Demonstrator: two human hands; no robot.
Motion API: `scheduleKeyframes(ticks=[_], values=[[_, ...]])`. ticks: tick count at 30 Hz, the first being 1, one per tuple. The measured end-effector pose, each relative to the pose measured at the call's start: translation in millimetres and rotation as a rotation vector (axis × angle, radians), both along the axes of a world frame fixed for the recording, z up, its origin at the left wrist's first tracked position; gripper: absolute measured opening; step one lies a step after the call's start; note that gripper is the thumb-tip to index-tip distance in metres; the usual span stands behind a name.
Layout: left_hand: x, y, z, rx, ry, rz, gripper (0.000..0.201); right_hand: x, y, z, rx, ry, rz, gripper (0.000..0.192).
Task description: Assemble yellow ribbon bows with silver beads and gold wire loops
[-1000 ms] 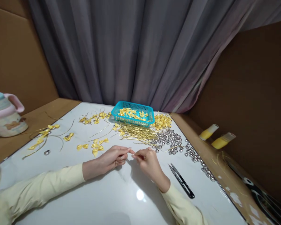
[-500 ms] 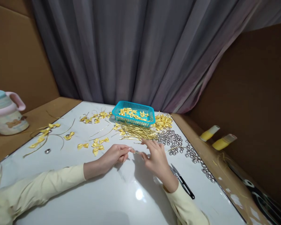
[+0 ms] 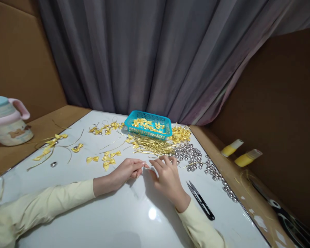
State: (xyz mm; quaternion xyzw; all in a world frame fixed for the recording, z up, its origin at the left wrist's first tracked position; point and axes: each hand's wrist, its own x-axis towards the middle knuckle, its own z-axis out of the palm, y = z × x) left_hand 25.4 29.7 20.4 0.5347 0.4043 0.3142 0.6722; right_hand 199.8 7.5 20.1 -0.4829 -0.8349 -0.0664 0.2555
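Observation:
My left hand rests on the white table, thumb and fingers pinched together on a thin gold wire that is barely visible at the fingertips. My right hand lies just to its right with fingers spread, their tips reaching into the near edge of the pile of silver bells and touching the bundle of gold wires. It holds nothing that I can see. Small yellow ribbon bows lie just beyond my left hand.
A turquoise basket with yellow bows stands at the back. More bows lie to its right. Black thread snips lie right of my right wrist. A pastel mug sits far left. Two yellow tubes lie at right.
My right hand let go of the wire end held between both hands, opened, and moved forward and right to the bells. My left hand stayed put, still pinched.

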Motion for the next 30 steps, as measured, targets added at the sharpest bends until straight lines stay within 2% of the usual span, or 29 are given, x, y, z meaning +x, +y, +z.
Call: scheduleKeyframes(ticks=[3,8,11,16,24,30], values=[[0,1,-0.6,-0.003,-0.004,0.005,0.031,-1,1,-2.0,0.008,-0.018,0.028,0.022],[-1,1,0.6,-0.006,-0.005,0.010,0.029,2,-3,7.6,0.022,0.079,0.013,0.047],[-1,0,0.8,-0.014,-0.003,0.011,0.029,1,-4,8.1,0.022,0.117,0.024,0.037],[-1,1,-2.2,-0.012,-0.015,0.010,0.032,-3,1,-4.3,-0.001,0.036,0.020,0.011],[-1,2,-10.5,-0.039,-0.062,-0.021,0.033,-1,1,-7.2,-0.045,0.022,0.016,0.023],[1,0,-7.6,-0.095,-0.120,-0.064,0.031,-7,0,-9.7,-0.157,0.019,-0.012,0.031]])
